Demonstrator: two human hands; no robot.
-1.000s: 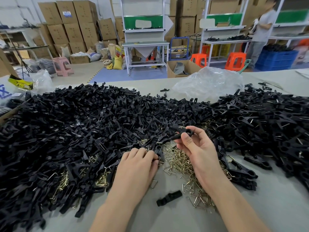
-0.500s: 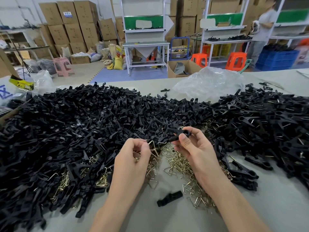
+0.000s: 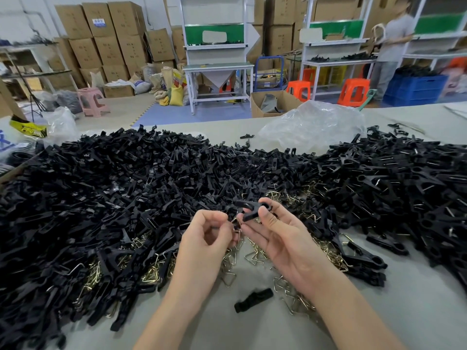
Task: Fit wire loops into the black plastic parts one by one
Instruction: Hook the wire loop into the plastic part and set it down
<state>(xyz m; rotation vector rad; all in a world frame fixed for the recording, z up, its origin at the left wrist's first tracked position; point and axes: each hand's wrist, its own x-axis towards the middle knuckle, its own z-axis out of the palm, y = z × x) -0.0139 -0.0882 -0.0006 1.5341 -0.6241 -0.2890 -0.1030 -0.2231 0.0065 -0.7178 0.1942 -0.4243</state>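
My right hand holds a black plastic part between thumb and fingers, just above the table. My left hand pinches a wire loop and holds it against the near end of that part. Under both hands lies a scatter of brass-coloured wire loops. A big heap of black plastic parts fills the table to the left and behind. Another heap of black parts, with wires in them, spreads on the right.
One lone black part lies on the grey table between my forearms. A crumpled clear plastic bag sits behind the heaps. Beyond the table are cardboard boxes, workbenches, orange stools and a person standing at the far right.
My left hand lifted off the loop pile with a wire loop and brought it up and right to the black part. My right hand stayed almost still.
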